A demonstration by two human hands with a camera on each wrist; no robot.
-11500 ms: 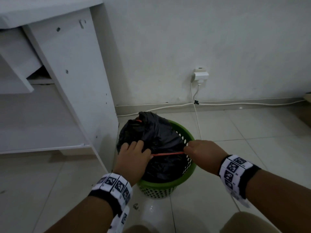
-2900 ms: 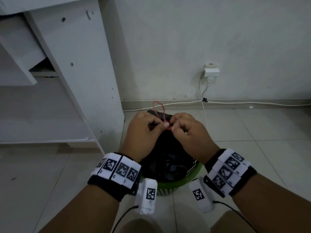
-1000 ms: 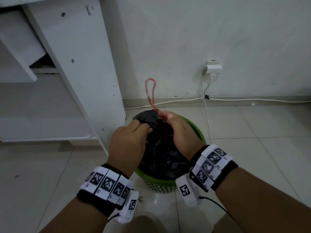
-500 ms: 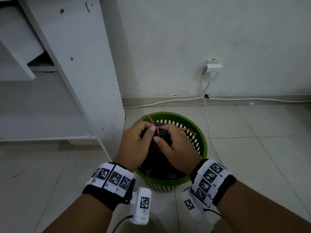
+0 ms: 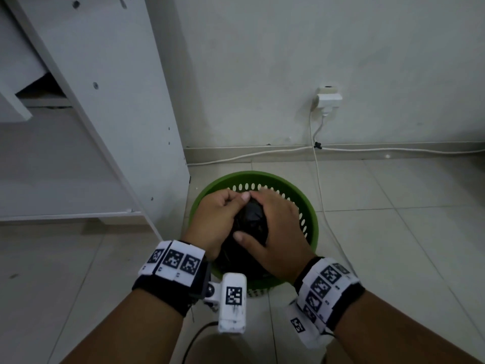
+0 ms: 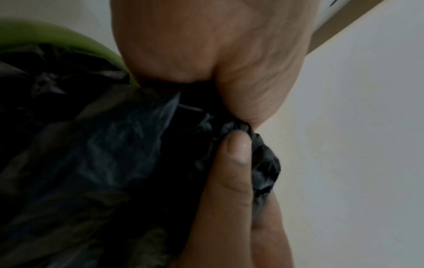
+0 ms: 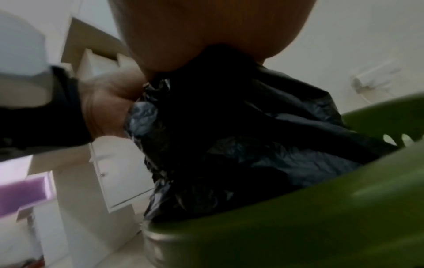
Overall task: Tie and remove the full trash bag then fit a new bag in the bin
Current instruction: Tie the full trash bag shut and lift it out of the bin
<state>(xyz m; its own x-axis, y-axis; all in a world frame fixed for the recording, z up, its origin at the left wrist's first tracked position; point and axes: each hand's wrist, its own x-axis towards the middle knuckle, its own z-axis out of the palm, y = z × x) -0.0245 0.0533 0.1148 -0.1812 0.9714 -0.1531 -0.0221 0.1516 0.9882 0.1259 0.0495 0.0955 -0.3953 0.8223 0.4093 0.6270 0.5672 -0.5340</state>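
Both hands are closing round the gathered neck of the black trash bag (image 5: 250, 219), which is sitting inside the green perforated bin (image 5: 309, 214). The bag's plastic is looking crumpled and glossy, bunched into a tight dark knob between the palms, with the rest of it sagging below the rim. The left hand (image 5: 217, 222) is gripping the neck from the cabinet side, its fingers curled over the top; the right hand (image 5: 275, 232) is wrapping over the other side, thumb pressing across the front of the plastic. From the left wrist, a thumb (image 6: 236, 150) is pinching a puckered fold.

The bin is standing on pale floor tiles (image 5: 393, 245), just beside a white cabinet panel (image 5: 118, 101) and near a plain wall. A white plug (image 5: 328, 98) is sitting in the wall, its cable (image 5: 319, 179) trailing down past the bin.

Half a second ago the red drawstring was showing at the fingertips; now it is lying hidden under the hands, which have closed more fully round the neck.
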